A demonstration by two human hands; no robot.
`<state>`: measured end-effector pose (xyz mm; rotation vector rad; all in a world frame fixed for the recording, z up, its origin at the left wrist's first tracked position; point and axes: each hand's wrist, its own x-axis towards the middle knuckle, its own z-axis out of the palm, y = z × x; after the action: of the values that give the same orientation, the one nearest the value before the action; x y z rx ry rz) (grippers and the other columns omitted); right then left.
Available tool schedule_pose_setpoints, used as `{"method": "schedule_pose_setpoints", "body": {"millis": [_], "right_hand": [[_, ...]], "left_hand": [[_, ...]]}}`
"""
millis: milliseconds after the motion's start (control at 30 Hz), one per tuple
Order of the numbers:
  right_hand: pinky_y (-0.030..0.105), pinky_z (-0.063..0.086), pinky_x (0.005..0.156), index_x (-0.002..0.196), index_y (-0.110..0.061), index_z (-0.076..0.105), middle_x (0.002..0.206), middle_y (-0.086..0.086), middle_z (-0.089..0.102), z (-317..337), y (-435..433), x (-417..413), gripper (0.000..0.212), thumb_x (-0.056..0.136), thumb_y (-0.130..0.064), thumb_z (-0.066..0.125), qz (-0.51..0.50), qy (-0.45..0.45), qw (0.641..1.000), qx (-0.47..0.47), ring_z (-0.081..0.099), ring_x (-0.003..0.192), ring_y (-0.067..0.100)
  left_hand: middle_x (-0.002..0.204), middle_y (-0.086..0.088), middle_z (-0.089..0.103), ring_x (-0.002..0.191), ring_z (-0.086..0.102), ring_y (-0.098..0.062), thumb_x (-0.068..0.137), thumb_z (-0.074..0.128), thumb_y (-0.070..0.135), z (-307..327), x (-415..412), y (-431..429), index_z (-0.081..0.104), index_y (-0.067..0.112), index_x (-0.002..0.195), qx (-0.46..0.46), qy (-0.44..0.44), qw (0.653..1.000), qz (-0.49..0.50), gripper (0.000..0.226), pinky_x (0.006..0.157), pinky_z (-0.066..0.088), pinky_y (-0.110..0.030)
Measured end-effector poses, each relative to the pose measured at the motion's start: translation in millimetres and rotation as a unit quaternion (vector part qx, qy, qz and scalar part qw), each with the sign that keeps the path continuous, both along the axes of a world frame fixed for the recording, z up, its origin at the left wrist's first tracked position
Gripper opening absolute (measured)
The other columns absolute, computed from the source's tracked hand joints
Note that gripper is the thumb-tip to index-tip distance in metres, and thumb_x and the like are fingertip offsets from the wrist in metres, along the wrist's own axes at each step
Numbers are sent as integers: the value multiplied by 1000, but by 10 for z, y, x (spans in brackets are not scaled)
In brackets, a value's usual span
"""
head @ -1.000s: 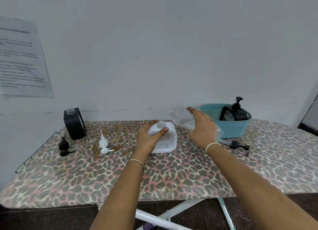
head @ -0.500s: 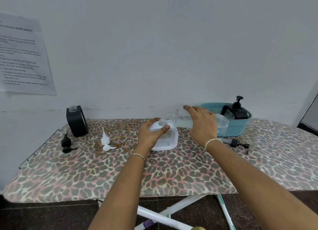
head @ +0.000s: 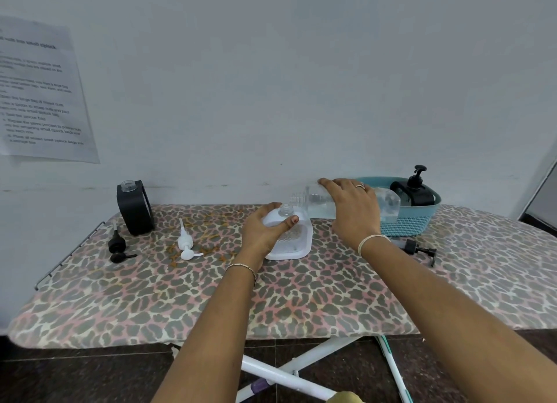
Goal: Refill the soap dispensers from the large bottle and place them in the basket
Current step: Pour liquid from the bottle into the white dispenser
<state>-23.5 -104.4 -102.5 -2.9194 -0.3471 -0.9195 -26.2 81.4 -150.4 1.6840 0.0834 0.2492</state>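
Note:
My left hand grips the white soap dispenser by its top, beside the open neck. My right hand holds the large clear bottle tipped on its side, its mouth just above the dispenser's neck. A teal basket at the right holds a black dispenser with its pump on. Another black dispenser stands open at the back left.
A black pump and a white pump lie loose on the leopard-print ironing board. A third black pump lies in front of the basket. A printed sheet hangs on the wall at the left.
My right hand has lowered and levelled the large bottle, bringing its mouth down to the white dispenser's neck. My left hand has stayed on the dispenser.

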Motion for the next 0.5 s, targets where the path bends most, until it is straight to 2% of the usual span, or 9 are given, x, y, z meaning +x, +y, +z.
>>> {"method": "schedule_pose_setpoints", "body": {"millis": [500], "right_hand": [[37, 33, 103, 137, -29, 41, 127, 0, 56, 84, 16, -14, 73, 74, 1, 62, -6, -4, 1000, -25, 49, 121, 23]], "left_hand": [[117, 1, 63, 105, 61, -19, 65, 86, 35, 18, -28, -6, 63, 27, 112, -10, 2, 1000, -3, 53, 96, 51, -38]]}}
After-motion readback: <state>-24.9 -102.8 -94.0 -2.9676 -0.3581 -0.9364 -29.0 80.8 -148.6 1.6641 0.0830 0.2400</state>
